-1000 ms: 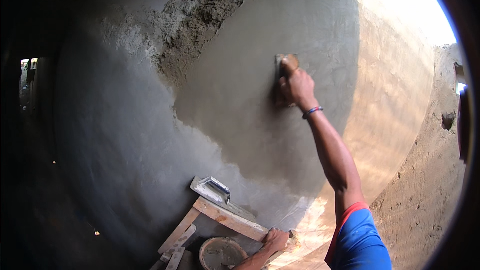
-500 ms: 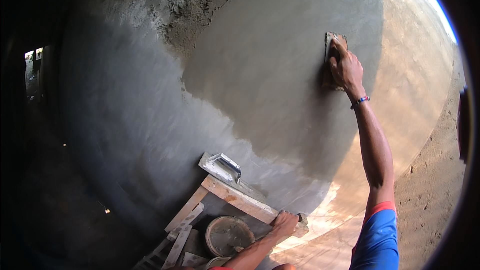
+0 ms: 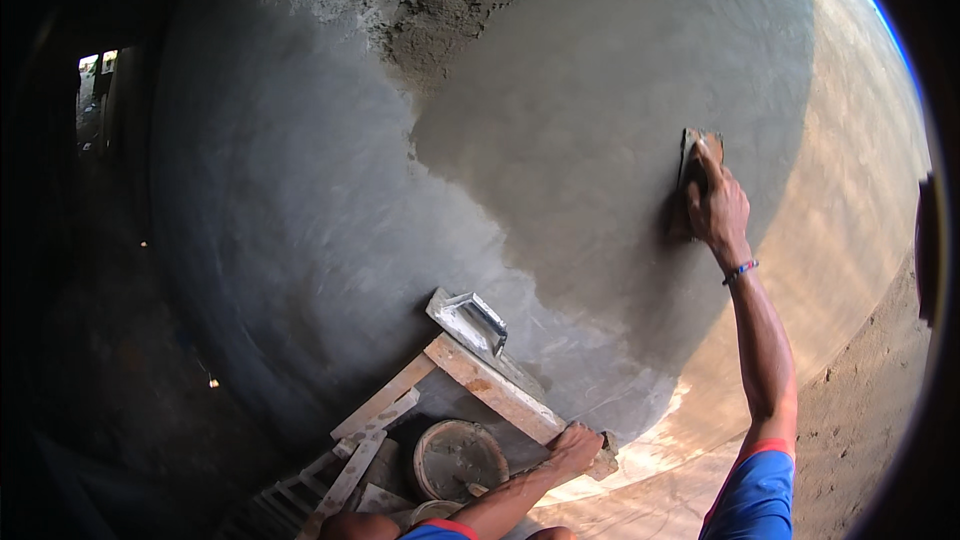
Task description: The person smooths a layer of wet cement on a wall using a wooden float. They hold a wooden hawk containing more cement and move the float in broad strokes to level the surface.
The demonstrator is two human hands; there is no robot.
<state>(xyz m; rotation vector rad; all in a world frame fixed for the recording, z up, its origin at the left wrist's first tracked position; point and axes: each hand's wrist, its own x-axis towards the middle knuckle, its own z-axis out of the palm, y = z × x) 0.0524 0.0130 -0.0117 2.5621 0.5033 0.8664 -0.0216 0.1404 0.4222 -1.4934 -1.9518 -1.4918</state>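
My right hand [image 3: 724, 212] is closed round a small rectangular plastering float [image 3: 693, 148], which lies against the wet grey plaster [image 3: 560, 130] of the wall. Its grip is mostly hidden by my fingers. Lower down, my left hand [image 3: 577, 448] wraps over the end of a wooden beam [image 3: 490, 388], the top of a trestle-like frame. On that beam rests a second, flat trowel [image 3: 468, 324] with a raised handle, smeared with plaster; neither hand touches it.
Below the beam stands a round bucket [image 3: 500, 460] with grey mortar inside, beside wooden slats [image 3: 345, 488]. Rough, unsmoothed mortar [image 3: 430, 10] covers the wall's top. Sunlight falls on the wall's right side [image 3: 850, 130]. Sandy ground [image 3: 850, 420] lies at the lower right.
My right hand and the float have slid down along the plaster. My left hand keeps its hold on the beam. The whole view has shifted slightly.
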